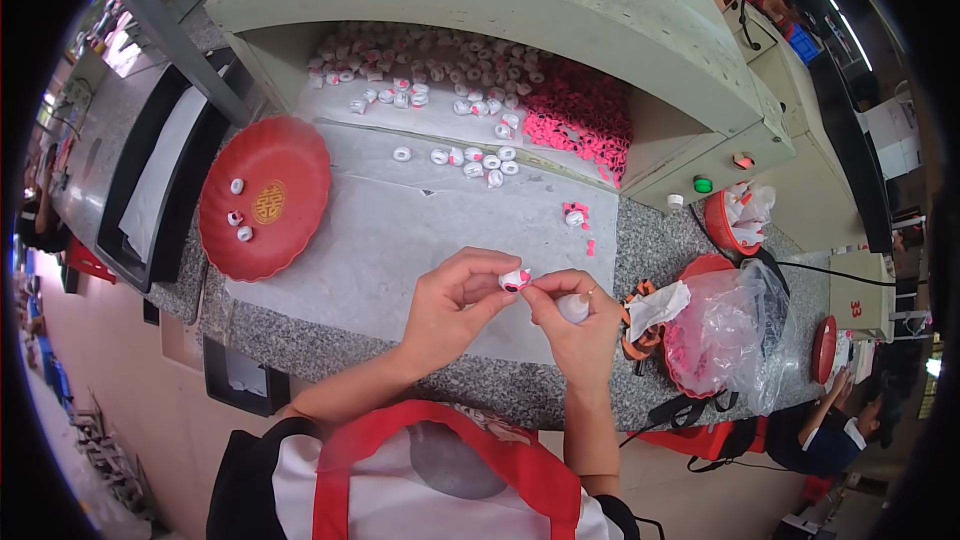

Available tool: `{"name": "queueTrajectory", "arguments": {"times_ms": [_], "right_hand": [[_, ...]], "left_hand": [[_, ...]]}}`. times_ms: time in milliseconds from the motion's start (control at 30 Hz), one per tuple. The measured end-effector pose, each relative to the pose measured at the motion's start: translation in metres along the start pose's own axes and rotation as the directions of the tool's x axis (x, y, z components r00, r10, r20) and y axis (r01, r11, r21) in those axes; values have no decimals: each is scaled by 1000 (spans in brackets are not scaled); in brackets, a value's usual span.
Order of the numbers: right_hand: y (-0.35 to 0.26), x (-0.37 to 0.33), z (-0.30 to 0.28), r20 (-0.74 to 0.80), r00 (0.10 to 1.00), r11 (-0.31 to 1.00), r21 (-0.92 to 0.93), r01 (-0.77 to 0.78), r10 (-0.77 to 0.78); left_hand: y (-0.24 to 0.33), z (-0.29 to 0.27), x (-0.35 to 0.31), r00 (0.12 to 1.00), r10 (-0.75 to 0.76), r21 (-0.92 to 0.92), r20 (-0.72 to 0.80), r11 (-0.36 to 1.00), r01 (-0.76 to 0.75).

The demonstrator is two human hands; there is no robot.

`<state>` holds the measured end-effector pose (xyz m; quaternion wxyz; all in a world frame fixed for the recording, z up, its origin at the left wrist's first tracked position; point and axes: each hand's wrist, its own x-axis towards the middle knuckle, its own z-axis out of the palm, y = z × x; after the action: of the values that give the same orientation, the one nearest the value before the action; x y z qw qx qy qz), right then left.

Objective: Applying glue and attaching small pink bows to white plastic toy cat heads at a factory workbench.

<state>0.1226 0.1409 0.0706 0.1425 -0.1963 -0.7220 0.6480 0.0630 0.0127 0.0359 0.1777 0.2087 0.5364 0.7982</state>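
Between thumb and fingers, my left hand (447,305) pinches a small white toy piece (514,280) with pink and black on it. My right hand (584,340) curls around a small white squeeze bottle (573,308) with a thin tip, while its thumb and forefinger meet the toy piece's right side. White paper (380,230) lies beneath both hands. Farther up the sheet stand several white ring-like pieces (474,169). To the right, one white piece (574,221) sits among a few small pink bows (591,247).
A red scalloped plate (300,155) on the left carries three white pieces. A pale green cabinet (480,0) arches over piles of white pieces and pink bits (575,120). On the right are a red bowl (722,230), a plastic bag (735,325) and orange-handled tools (640,340). Other people sit nearby.
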Motion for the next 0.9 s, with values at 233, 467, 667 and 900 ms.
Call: {"name": "queueTrajectory", "arguments": {"times_ms": [233,467,667,900], "right_hand": [[3,-3,5,13,994,994,22,107,-107],[8,1,-8,116,983,990,34,140,-143],[9,-1,-4,93,991,993,71,92,-98],[18,3,-2,115,991,995,76,62,-71]], "left_hand": [[10,-2,1,990,-132,-187,51,972,140],[10,-2,1,990,-116,-114,86,986,125],[8,-1,1,993,-101,-120,68,987,109],[7,-6,2,964,-263,-166,33,950,265]]}}
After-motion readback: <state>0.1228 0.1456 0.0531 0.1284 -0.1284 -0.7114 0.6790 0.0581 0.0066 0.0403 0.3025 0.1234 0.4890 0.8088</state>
